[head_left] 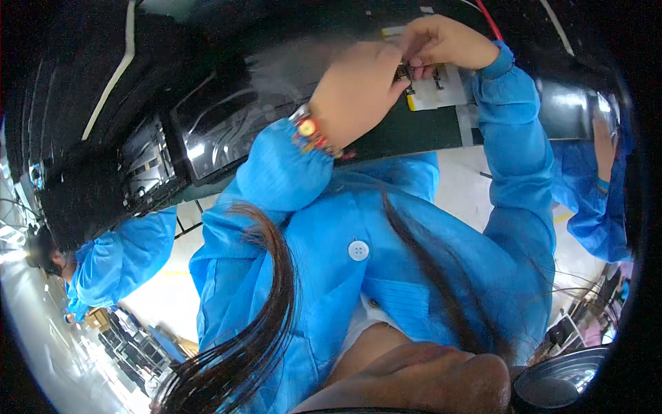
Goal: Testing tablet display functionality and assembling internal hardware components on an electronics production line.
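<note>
My left hand (358, 86), with a colourful beaded bracelet (310, 131) at its wrist, reaches over the dark bench with its fingers bent inward. My right hand (445, 45) meets it from the other side, fingers curled and thumb tip close to the left fingertips. Between the fingertips are small dark parts (407, 71); their kind is too small to tell, and the hands partly cover them. Beneath lies a flat white sheet or plate (452, 93) with a yellow edge piece (412, 103). Another small dark piece (437, 81) rests on it.
A glossy black tray-like surface (227, 131) lies left of my hands. A red cable (488, 17) runs behind my right hand. Blue-sleeved people work at left (127, 252) and right (589, 207). Stacked items (131, 345) stand on the floor at lower left.
</note>
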The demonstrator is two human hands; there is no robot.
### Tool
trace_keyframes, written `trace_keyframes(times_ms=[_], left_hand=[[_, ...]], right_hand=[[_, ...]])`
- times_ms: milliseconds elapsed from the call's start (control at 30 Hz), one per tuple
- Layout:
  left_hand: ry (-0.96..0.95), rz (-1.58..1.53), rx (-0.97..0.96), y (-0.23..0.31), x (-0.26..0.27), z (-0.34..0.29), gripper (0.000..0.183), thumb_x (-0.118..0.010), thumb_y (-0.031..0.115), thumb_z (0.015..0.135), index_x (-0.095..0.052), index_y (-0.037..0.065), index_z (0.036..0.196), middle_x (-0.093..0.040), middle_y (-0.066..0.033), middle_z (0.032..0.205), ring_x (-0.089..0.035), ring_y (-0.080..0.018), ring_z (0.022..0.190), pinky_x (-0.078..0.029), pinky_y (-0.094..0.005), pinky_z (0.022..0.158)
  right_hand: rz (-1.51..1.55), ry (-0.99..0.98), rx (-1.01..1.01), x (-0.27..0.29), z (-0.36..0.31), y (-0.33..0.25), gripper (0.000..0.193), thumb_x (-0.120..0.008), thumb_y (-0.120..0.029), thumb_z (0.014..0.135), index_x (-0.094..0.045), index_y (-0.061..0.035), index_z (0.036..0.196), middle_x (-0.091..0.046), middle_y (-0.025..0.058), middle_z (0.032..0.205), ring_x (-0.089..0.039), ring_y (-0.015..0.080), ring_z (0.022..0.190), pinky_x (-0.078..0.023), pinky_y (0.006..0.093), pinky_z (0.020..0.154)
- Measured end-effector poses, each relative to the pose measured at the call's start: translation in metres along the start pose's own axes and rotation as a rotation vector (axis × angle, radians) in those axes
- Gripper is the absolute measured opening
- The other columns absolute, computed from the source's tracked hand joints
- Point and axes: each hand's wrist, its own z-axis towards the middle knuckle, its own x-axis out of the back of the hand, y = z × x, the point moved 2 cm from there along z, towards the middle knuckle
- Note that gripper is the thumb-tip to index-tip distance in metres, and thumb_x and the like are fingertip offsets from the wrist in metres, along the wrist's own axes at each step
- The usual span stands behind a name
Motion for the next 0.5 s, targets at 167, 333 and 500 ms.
trace_keyframes(times_ms=[167, 333, 500], left_hand=[[-0.076, -0.061, 0.09, -0.006, -0.016, 0.019, 0.026, -0.065, 0.017, 0.078, -0.054, 0.005, 0.098, -0.062, -0.0148, 0.087, -0.059, -0.0344, 0.081, -0.047, -0.0411, 0.069], [-0.052, 0.053, 0.099, -0.012, -0.013, 0.015, 0.018, -0.063, 0.016, 0.08, -0.063, 0.006, 0.095, -0.064, -0.0143, 0.085, -0.061, -0.0326, 0.079, -0.048, -0.0387, 0.07], [-0.098, 0.099, 0.11, -0.013, -0.005, 0.014, 0.016, -0.063, 0.017, 0.079, -0.069, 0.008, 0.091, -0.064, -0.0151, 0.084, -0.061, -0.0314, 0.078, -0.048, -0.0364, 0.069]], right_hand=[[0.02, 0.029, 0.017, -0.006, 0.004, 0.004, 0.026, -0.059, -0.004, 0.083, -0.053, -0.0012, 0.108, -0.063, 0.0096, 0.087, -0.064, 0.0149, 0.072, -0.054, 0.0241, 0.059], [0.244, -0.021, -0.136, -0.002, 0.003, -0.007, 0.028, -0.061, -0.011, 0.084, -0.055, 0.0018, 0.108, -0.063, 0.0085, 0.077, -0.06, 0.0145, 0.064, -0.049, 0.0256, 0.06], [0.016, 0.177, -0.092, 0.005, -0.008, -0.016, 0.021, -0.061, -0.007, 0.084, -0.058, 0.0022, 0.103, -0.065, 0.0086, 0.08, -0.06, 0.0107, 0.064, -0.05, 0.0223, 0.06]])
